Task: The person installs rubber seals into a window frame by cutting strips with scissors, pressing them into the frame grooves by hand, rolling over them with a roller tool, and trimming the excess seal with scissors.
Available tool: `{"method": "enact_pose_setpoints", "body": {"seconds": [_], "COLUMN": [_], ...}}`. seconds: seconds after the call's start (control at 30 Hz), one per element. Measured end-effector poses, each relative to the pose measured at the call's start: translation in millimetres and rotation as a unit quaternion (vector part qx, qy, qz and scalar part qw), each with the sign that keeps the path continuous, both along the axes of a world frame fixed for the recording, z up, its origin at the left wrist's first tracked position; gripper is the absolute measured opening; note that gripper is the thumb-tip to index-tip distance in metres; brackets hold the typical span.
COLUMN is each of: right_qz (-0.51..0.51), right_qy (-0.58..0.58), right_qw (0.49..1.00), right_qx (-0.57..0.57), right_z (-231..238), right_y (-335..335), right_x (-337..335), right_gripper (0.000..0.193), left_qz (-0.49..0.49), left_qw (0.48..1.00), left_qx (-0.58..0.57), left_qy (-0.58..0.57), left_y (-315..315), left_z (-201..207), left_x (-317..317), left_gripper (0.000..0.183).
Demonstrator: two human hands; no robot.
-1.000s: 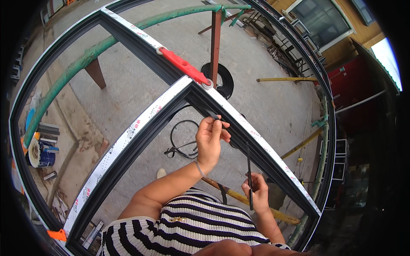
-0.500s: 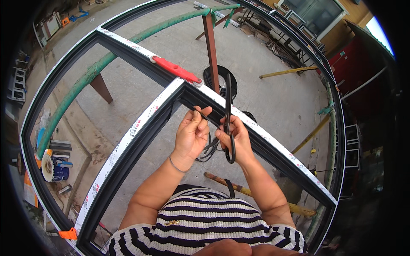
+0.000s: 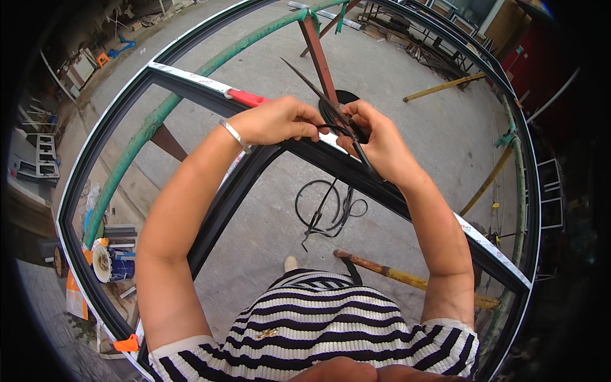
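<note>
My left hand reaches over the far bar of a large black-and-white window frame, its fingers pinched on a thin black rubber strip. The strip bridges the short gap to my right hand. That hand grips black scissors, whose long blades slant up and to the left above the bar. The strip meets the scissors near their pivot; whether it lies between the blades I cannot tell. Partly behind my left hand, a red-handled tool rests on the white face of the bar.
A green pipe and a brown post stand under the frame. Loose black strip lies coiled on the concrete. Yellow poles lean at the right. A paint bucket and an orange clamp are at the left.
Both hands have moved up and away over the bar. The scissors have tipped from upright to slanting left. The strip now shows stretched between my hands, and the coil on the floor has come into sight.
</note>
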State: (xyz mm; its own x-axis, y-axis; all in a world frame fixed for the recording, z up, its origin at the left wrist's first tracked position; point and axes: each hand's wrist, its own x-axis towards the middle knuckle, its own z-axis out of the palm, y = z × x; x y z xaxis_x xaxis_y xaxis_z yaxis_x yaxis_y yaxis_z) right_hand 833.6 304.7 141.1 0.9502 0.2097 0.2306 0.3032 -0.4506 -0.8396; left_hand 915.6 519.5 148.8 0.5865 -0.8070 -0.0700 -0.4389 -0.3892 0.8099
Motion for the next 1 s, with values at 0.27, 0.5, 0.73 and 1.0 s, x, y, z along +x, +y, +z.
{"method": "enact_pose_setpoints", "body": {"seconds": [0.27,0.5,0.73,1.0], "right_qz": [-0.127,-0.067,-0.078,-0.129], "right_qy": [0.023,0.130,0.165,0.085], "right_qw": [0.990,0.980,0.957,0.961], "right_qx": [-0.064,-0.137,-0.225,-0.230], "right_z": [5,-59,-84,-104], "right_y": [-2,2,30,41], "right_x": [-37,-88,-76,-55], "right_gripper": [0.047,0.047,0.051,0.057], "left_qz": [-0.024,0.033,0.054,0.057], "left_qw": [0.981,0.960,0.987,0.986], "left_qx": [-0.048,-0.031,-0.080,-0.068], "left_qy": [-0.185,-0.276,-0.127,-0.144], "left_y": [3,5,6,9], "left_z": [-37,-55,-53,-57], "left_x": [35,36,44,46], "left_gripper": [0.018,0.017,0.009,0.010]}}
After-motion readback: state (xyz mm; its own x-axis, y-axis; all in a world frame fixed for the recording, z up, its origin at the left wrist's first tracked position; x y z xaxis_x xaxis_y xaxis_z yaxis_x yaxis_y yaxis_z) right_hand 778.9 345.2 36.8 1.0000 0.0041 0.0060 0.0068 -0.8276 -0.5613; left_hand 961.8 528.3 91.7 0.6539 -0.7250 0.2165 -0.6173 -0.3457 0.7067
